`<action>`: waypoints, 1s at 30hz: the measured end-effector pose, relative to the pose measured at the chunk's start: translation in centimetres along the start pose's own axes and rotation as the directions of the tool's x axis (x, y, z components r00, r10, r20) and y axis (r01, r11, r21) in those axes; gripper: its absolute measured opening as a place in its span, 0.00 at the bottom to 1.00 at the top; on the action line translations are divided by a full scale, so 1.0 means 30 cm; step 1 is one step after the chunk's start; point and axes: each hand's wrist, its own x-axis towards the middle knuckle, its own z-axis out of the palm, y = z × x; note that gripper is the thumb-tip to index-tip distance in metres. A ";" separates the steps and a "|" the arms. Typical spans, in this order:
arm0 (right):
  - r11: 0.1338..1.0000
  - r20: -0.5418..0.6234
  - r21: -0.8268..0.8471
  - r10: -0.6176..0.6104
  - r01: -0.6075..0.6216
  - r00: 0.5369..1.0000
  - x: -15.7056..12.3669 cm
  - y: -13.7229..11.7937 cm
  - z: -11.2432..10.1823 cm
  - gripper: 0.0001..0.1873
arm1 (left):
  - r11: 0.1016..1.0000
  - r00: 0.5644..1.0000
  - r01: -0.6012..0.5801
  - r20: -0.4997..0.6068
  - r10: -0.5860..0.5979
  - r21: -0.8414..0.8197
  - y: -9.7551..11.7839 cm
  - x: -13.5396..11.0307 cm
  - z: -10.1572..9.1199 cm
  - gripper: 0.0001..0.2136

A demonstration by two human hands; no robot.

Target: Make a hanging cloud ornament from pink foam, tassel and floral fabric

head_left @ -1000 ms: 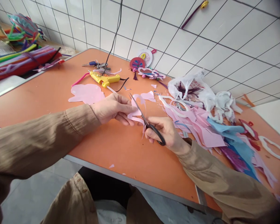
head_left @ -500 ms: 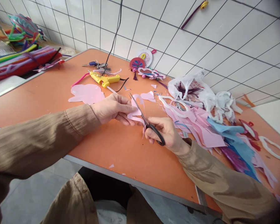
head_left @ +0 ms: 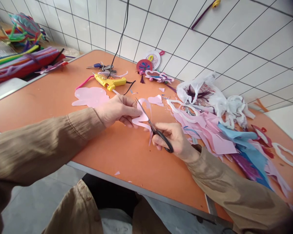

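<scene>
My left hand (head_left: pixel 117 110) pinches a small pale pink paper cut-out (head_left: pixel 141 117) above the orange table (head_left: pixel 63 94). In my right hand (head_left: pixel 174 139) are black-handled scissors (head_left: pixel 153 127), fingers through the loops. The blades point up and away and lie across the pink paper, between its curled strips. Both sleeves are tan.
A yellow glue gun (head_left: pixel 109 83) with a black cord lies behind my left hand, near a flat pink sheet (head_left: pixel 90 97). A heap of pink, blue and white paper scraps (head_left: pixel 217 133) and a plastic bag (head_left: pixel 202 92) fill the right side. Pipe cleaners (head_left: pixel 21 61) lie far left.
The pink paper has turned slightly in my left hand and the scissors stay across it. Both hands are almost where they were.
</scene>
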 end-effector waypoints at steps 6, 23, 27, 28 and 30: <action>1.000 -0.008 0.017 -0.019 0.019 1.000 -0.001 0.004 -0.001 0.17 | 1.000 0.999 -0.009 0.035 0.009 -0.006 -0.006 0.001 -0.007 0.08; 1.000 -0.003 -0.001 -0.013 0.013 1.000 -0.005 0.000 -0.005 0.16 | 0.992 0.994 0.005 0.106 0.008 -0.123 -0.020 0.010 -0.018 0.07; 1.000 0.000 -0.011 -0.016 0.016 1.000 -0.003 0.001 -0.003 0.18 | 0.991 0.994 0.022 0.107 -0.008 -0.133 -0.019 0.010 -0.022 0.06; 1.000 0.001 -0.010 -0.020 0.020 1.000 -0.003 0.001 -0.003 0.18 | 0.990 0.994 0.028 0.112 -0.013 -0.135 -0.018 0.009 -0.023 0.05; 1.000 0.005 -0.004 -0.030 0.030 1.000 -0.002 0.003 -0.004 0.19 | 0.990 0.991 0.043 0.130 -0.025 -0.137 -0.015 0.009 -0.025 0.04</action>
